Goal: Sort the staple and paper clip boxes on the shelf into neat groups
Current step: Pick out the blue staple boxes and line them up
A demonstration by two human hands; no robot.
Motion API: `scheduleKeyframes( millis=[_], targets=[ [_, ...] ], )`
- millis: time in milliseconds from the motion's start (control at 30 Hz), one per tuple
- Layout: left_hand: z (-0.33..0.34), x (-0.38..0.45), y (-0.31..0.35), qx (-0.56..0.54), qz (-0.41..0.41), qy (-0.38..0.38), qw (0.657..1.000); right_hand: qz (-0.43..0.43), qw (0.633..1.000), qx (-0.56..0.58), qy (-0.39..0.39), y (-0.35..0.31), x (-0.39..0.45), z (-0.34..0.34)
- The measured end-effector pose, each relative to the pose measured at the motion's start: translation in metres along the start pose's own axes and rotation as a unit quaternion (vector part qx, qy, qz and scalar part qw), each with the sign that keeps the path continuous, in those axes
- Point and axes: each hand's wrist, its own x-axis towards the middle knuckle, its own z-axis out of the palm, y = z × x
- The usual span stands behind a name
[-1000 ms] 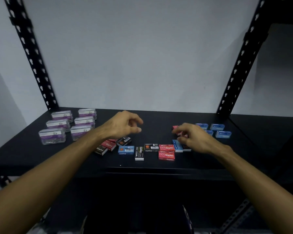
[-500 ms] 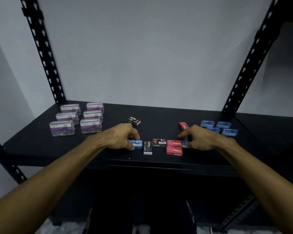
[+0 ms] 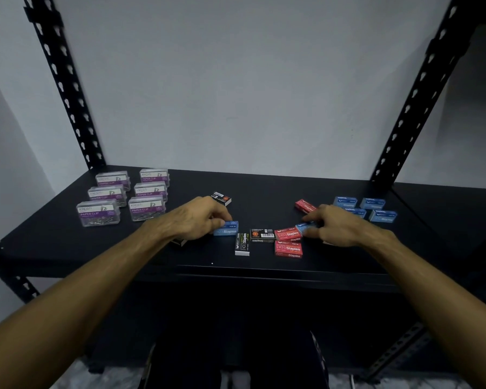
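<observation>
My left hand [image 3: 197,220] has dropped from mid-air; its fingers [image 3: 222,217] now pinch a blue staple box [image 3: 226,228] beside the black box [image 3: 242,244]. My right hand [image 3: 334,226] fingers close on another blue box [image 3: 303,227], bound for the blue group [image 3: 382,215].

Dim pic, wide-angle edge warp, slight blur.

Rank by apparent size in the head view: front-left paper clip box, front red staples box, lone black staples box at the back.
1. Front-left paper clip box, clearly largest.
2. Front red staples box.
3. Back black staples box; looks smallest, but it sits farther away, so 2 versus 3 is unsure.
</observation>
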Motion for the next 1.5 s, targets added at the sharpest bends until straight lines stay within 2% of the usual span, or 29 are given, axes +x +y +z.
scheduleKeyframes(
  millis=[333, 567, 833, 1067, 1267, 1500],
  targets=[
    [0.002, 0.007, -0.001, -0.016, 0.001, -0.001, 1.0, -0.02, 0.999, -0.004, 0.028, 0.014, 0.001, 0.002],
    [0.005, 0.01, 0.0, 0.0, 0.002, 0.022, 1.0, -0.037, 0.995, 0.049, 0.076, 0.018, 0.001, 0.007],
    [0.007, 0.01, 0.004, 0.032, 0.002, 0.016, 0.999, -0.049, 0.995, 0.048, 0.073, 0.017, 0.002, 0.011],
    [0.003, 0.014, 0.004, 0.021, -0.006, 0.027, 0.999, -0.071, 0.985, 0.117, 0.102, 0.016, -0.002, 0.009],
    [-0.002, 0.03, 0.022, -0.041, -0.006, 0.064, 0.997, -0.053, 0.974, 0.152, 0.16, 0.027, -0.009, -0.005],
    [0.014, 0.073, 0.08, -0.083, 0.033, 0.074, 0.993, 0.019, 0.98, 0.076, 0.182, 0.069, -0.022, -0.021]
  ],
)
